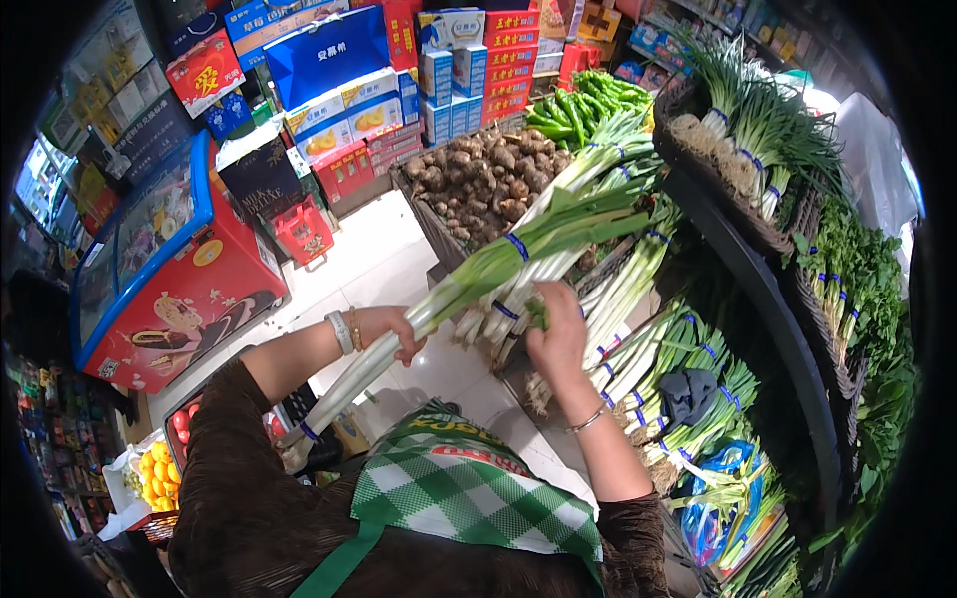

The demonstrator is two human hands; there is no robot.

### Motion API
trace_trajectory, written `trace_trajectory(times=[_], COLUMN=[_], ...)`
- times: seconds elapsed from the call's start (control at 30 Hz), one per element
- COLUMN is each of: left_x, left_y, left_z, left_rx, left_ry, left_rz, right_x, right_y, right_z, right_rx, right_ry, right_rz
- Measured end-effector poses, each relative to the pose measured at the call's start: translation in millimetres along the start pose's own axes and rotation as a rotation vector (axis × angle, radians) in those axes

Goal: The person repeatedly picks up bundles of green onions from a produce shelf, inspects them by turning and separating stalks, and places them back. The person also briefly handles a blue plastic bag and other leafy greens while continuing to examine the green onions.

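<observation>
My left hand (390, 333) is closed around the white stalks of a long bundle of green onions (463, 280), which bears blue bands near its root end and below its leaves. The bundle slants from lower left to upper right across the view. Close to the leafy part, my right hand (557, 325) has its fingers curled by a bit of green leaf (537, 312); whether it grips the leaf is unclear. Behind and beneath the held bundle lie more banded green onions (501, 314). Other bunches (635, 374) rest to the right of my right forearm, with a dark cloth (688, 396) on them.
A bin of brown taro (493, 176) and a heap of green peppers (591, 108) stand ahead. On the right, a dark curved shelf edge (777, 299) carries baskets of greens. A red and blue chest freezer (187, 276) stands left, stacked cartons (351, 112) beyond it. Oranges (159, 478) sit lower left.
</observation>
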State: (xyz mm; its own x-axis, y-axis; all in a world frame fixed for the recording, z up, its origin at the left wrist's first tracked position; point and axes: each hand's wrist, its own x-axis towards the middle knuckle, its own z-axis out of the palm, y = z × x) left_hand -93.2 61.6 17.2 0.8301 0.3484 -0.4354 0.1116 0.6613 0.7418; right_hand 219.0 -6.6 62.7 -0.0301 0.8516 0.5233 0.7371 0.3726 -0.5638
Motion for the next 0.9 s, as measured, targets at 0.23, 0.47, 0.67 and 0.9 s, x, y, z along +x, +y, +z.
trace_trajectory(times=[0.23,0.47,0.67,0.9], left_x=[-12.8,-24.5,-38.0,-42.3], left_y=[-8.6,-27.1,-33.6,-30.6], left_z=[20.0,34.3,40.0,58.0], left_rx=[-0.086,-0.196,-0.052,0.147], left_ry=[-0.066,0.062,0.114,0.330], left_rz=[-0.031,0.035,0.073,0.126], right_x=[54.3,60.8,74.7,56.3], right_y=[17.0,29.2,18.1,10.4], right_z=[-27.2,-23.7,-19.1,-13.4], right_rx=[-0.336,-0.340,-0.312,-0.309], right_ry=[-0.030,-0.083,-0.151,-0.281], right_rz=[-0.339,-0.399,-0.449,-0.436])
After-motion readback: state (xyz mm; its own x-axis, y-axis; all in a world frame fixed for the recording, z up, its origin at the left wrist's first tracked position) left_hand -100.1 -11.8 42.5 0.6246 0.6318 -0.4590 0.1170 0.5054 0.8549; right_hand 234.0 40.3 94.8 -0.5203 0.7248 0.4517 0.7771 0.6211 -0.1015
